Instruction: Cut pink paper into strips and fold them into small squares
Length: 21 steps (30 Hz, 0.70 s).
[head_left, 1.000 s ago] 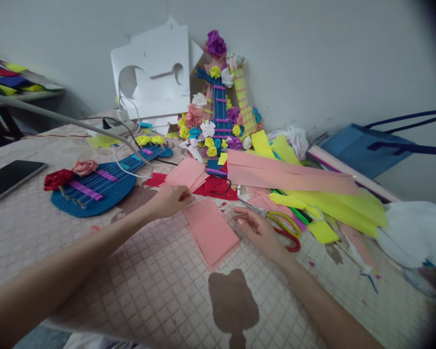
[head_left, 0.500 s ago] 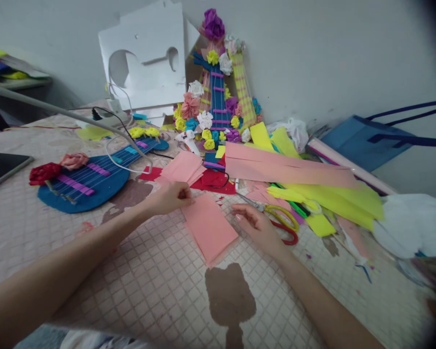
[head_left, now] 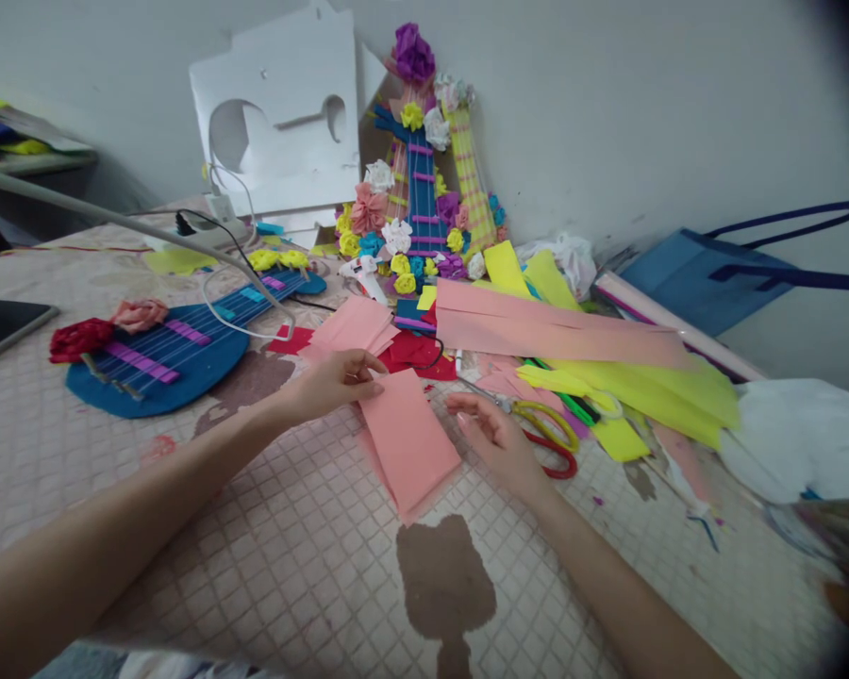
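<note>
Pinched between the fingertips of my left hand (head_left: 340, 385) is the upper left corner of a pink paper sheet (head_left: 411, 443). It lies in front of me on the table, with more pink paper showing under its left and lower edges. My right hand (head_left: 491, 438) rests just right of the sheet, apart from it, fingers loosely curled and spread, holding nothing. Beside that hand lie scissors (head_left: 552, 429) with yellow and red handles. Beyond my left hand, a stack of pink paper pieces (head_left: 354, 325) sits on red paper (head_left: 419, 351).
A blue paper guitar (head_left: 162, 354) with flowers lies at left, near a phone (head_left: 7, 325). Behind stand flower-covered guitars (head_left: 424, 189), a white cut-out board (head_left: 275, 123) and a glue gun (head_left: 363, 275). Pink strips (head_left: 552, 325) and yellow paper (head_left: 651, 391) spread at right.
My left hand has lifted the pink sheet's corner slightly, and the sheet now sits a little apart from the paper beneath. My right hand has barely moved.
</note>
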{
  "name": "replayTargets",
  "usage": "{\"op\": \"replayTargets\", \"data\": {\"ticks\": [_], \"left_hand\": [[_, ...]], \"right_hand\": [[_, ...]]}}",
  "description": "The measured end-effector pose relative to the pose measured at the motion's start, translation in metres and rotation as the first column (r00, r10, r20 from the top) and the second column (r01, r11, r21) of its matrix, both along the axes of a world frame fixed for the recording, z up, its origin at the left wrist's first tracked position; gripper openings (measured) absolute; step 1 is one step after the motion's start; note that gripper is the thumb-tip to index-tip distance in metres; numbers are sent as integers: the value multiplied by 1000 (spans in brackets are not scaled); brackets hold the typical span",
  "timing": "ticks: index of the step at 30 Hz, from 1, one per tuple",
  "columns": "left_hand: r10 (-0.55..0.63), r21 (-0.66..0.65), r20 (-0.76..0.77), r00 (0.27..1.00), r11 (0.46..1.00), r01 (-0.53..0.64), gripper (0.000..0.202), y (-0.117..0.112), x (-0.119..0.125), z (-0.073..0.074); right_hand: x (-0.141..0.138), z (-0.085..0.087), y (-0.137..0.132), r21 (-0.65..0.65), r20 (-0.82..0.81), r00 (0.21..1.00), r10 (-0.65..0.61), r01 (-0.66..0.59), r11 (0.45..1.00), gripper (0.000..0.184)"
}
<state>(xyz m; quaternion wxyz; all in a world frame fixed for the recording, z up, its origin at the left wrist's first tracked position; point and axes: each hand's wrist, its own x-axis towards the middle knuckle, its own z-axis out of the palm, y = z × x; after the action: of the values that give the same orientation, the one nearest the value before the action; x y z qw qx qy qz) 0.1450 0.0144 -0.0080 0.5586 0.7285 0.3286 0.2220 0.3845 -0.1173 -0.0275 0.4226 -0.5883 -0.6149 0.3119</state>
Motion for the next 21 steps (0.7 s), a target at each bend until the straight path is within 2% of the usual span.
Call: {"op": "replayTargets", "data": {"ticks": [4,9,13,16,18,21], "left_hand": [[2,-100,18,1000,995,0,32,-5,2,13],[3,-178,40,999,984,4,31,-10,1,22],[16,-273,71,997,962,4,30,-11,0,22],[38,-355,110,993,935,3,31,-11,1,20],[71,-402,144,987,916,-7,31,-11,1,18],[157,-476,202,967,879,-43,33,-12,3,13]], "right_hand": [[-4,0,3,36,-42,998,47,-45,998,36],[-6,0,3,-51,-76,989,123,-127,991,48],[-8,0,-1,-108,-84,992,94,-103,989,50],[-9,1,-4,-126,-123,986,113,-129,984,58],[-10,4,-6,-137,-174,976,133,-158,978,63],[-14,8,-9,-136,-257,957,132,-172,976,61]]}}
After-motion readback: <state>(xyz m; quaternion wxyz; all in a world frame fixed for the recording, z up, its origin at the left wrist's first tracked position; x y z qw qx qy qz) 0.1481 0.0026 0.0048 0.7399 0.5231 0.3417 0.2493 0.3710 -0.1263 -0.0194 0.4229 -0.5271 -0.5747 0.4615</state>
